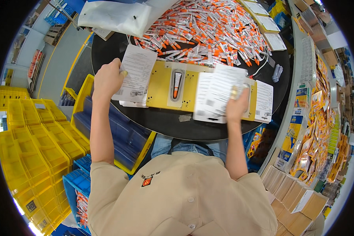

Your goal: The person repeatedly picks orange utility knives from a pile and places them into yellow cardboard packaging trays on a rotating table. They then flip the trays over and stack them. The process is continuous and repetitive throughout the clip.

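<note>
My left hand grips a white printed card by its left edge, held tilted over a small pile of the same cards at the left end of a yellow jig. In the jig's middle slot lies one small tube with an orange cap. My right hand holds another white printed card over the jig's right end. A further stack of cards lies just to the right of that hand.
The jig sits on a round black table. A big heap of orange-capped tubes fills the far side, beside a white plastic bag. Yellow and blue crates stand at the left, shelves of orange packets at the right.
</note>
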### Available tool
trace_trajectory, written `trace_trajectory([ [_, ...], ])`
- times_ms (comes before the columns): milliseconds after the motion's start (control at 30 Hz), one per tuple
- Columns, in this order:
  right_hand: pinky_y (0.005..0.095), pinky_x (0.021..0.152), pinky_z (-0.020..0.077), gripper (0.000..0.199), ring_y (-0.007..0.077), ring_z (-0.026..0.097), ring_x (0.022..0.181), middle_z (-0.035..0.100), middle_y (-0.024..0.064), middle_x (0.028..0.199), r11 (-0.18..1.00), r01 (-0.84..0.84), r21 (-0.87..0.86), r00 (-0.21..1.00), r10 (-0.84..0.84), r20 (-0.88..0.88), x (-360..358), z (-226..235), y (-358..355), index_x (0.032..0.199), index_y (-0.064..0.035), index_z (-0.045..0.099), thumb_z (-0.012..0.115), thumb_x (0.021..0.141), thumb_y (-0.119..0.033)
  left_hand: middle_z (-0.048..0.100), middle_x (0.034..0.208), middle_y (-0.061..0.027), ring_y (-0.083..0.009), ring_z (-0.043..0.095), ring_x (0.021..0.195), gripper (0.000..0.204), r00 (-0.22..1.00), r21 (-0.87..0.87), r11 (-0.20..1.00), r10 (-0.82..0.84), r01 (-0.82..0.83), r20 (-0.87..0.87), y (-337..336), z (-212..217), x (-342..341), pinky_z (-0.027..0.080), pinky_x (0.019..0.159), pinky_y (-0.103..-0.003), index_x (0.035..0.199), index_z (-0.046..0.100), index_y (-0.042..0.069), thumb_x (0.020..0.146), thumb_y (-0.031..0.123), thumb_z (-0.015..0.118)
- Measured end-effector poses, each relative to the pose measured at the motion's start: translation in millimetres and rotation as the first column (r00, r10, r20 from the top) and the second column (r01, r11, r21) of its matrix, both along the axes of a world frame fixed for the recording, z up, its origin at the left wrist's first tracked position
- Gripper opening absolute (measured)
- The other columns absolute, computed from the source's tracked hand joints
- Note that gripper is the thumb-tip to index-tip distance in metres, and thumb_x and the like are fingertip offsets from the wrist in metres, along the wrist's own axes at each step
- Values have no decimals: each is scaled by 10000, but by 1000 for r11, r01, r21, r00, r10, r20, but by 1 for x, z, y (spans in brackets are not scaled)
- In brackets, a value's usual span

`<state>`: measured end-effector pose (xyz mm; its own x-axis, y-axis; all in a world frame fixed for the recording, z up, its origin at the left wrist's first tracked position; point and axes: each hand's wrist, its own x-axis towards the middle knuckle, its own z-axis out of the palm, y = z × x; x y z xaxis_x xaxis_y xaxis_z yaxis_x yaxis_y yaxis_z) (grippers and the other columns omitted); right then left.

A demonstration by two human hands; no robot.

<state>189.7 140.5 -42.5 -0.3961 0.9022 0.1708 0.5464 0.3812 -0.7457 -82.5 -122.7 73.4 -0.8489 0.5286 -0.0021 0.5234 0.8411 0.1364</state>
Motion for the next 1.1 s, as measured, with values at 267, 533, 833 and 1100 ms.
trace_trajectory([
  [267,396,874,463,380,384,595,997,610,210,1095,991,-88,103,981,105,-162,26,12,35,1307,-29,541,530,929,-54,667,732,-155,-222,661,648,351,899,205,961,82,-186,431,2,-48,20,512,635,-352,978,671,8,733,247,752],
  [533,658,1096,104,526,439,200,1408,297,239,1484,897,-287,335,828,56,558,57,-41,31,1402,-135,482,544,882,-184,682,831,-203,-380,659,814,263,996,-277,959,41,-63,-85,-17,-77,-15,510,690,-486,912,680,12,833,263,682],
  [833,526,1072,302,558,471,368,1307,397,286,1417,896,4,445,907,-191,375,104,-54,184,1426,-109,435,511,945,-382,555,589,-111,-183,548,552,259,898,223,973,-42,-63,438,22,1,47,431,550,-331,824,618,-1,832,252,669],
  [1100,469,1000,407,838,434,520,1188,581,263,1249,782,588,-206,782,-483,394,158,-154,333,1221,41,590,314,917,-690,208,1546,-227,-414,662,908,778,924,-148,949,-223,279,309,57,-77,100,551,784,-442,1465,356,230,791,364,723],
])
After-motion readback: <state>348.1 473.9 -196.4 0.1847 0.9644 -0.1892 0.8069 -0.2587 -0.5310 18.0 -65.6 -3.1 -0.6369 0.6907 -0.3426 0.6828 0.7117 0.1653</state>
